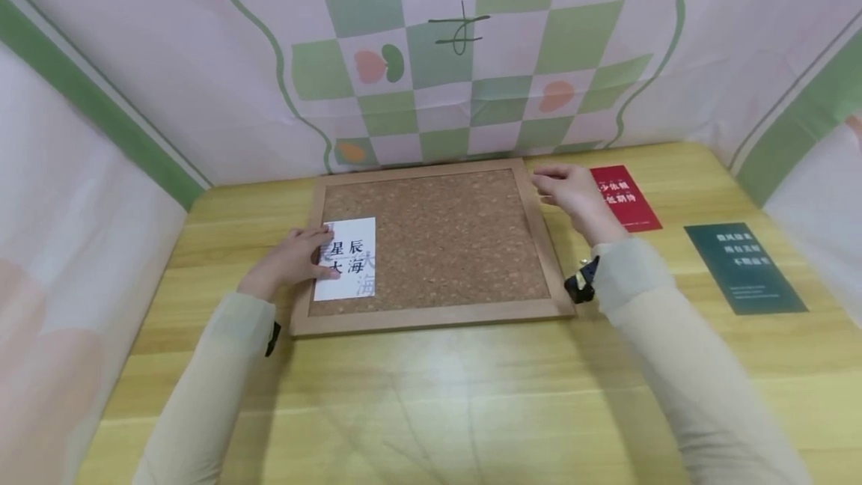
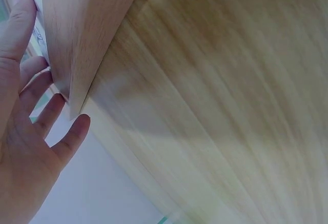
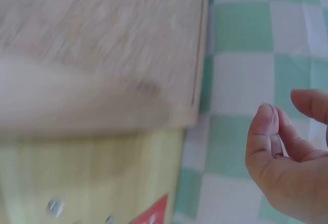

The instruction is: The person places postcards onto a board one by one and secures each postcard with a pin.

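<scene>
Left fingers [image 1: 311, 233] spread, hiding part of card [image 1: 352, 260], nine o'clock; right fingers [image 1: 555, 187] narrow, contents we cannot tell; wooden surface [image 1: 438, 395]; checkered cloth [image 1: 441, 58], twelve.

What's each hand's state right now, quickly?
Left hand: open, touching the white rectangular card with black characters.
Right hand: open, fingers loosely curled, nothing visibly held.

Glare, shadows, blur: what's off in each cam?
Head: pale glare on the wood-grain table, soft shadows too; left wrist: broad shadow across the same table; right wrist: framed corkboard smeared by blur, right hand noticeably sharper.
</scene>
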`<state>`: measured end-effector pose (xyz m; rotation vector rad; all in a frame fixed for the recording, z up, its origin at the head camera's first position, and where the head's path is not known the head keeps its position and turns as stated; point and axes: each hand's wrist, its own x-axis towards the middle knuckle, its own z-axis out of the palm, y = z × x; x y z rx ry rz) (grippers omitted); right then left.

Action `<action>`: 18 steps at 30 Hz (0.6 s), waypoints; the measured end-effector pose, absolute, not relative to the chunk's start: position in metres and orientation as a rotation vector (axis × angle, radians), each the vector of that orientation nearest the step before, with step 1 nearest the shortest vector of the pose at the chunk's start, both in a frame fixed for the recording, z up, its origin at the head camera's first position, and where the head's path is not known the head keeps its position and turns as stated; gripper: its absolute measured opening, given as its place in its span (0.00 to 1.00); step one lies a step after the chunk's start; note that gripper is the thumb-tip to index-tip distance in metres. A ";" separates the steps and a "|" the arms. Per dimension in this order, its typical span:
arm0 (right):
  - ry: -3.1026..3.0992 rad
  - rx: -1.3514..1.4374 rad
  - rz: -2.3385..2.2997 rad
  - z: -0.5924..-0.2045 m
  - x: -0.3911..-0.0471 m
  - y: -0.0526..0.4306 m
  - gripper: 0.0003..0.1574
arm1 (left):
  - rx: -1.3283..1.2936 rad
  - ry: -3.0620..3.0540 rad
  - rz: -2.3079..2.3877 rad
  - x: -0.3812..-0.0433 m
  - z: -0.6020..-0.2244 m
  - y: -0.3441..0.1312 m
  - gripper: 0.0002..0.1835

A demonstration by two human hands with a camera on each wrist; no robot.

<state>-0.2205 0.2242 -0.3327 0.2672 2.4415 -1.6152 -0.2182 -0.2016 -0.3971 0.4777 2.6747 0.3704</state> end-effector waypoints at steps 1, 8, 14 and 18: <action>2.436 0.282 -1.605 -0.335 -0.219 0.231 0.34 | 0.478 2.675 0.371 -0.218 -0.397 -0.202 0.48; 2.493 0.405 -1.453 -0.354 -0.211 0.272 0.38 | 0.493 2.676 0.386 -0.219 -0.398 -0.203 0.48; 2.551 0.430 -1.303 -0.374 -0.203 0.302 0.35 | 0.505 2.672 0.390 -0.219 -0.399 -0.204 0.49; 2.540 0.412 -1.236 -0.383 -0.197 0.316 0.35 | 0.504 2.671 0.397 -0.219 -0.400 -0.205 0.49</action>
